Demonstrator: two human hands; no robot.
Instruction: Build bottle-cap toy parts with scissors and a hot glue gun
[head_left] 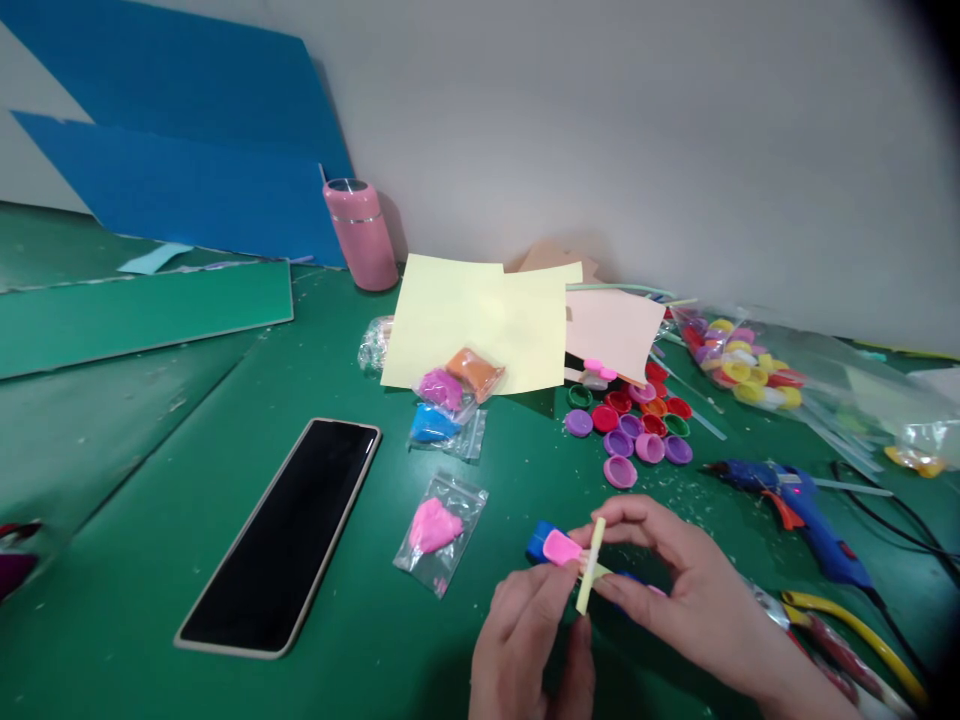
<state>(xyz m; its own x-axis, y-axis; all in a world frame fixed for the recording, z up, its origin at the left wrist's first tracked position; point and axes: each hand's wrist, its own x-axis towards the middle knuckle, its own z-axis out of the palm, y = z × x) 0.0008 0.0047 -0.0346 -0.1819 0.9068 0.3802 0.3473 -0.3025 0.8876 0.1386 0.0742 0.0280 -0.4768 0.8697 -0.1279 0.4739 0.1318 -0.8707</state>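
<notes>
Low over the green table, both hands meet at a small craft piece. It has a pale yellow strip (pixel 591 566), seen nearly edge-on, with a pink part (pixel 561 547) and a blue part (pixel 537 541) beside it. My right hand (pixel 679 580) closes thumb and fingers around the strip's right side. From below left, my left hand (pixel 529 635) pinches where the pink part meets the strip. Fingers hide the joint, and another blue and pink bit shows behind my right thumb. A small bag of pink clay (pixel 435 528) lies left of the hands.
Loose bottle caps (pixel 619 443) lie beyond the hands. To the right are a blue glue gun (pixel 802 510) with its cord and yellow-handled pliers (pixel 855 635). A phone (pixel 281 540) lies left; yellow paper (pixel 480 315), clay bags (pixel 442 400) and a pink flask (pixel 361 235) stand or lie farther back.
</notes>
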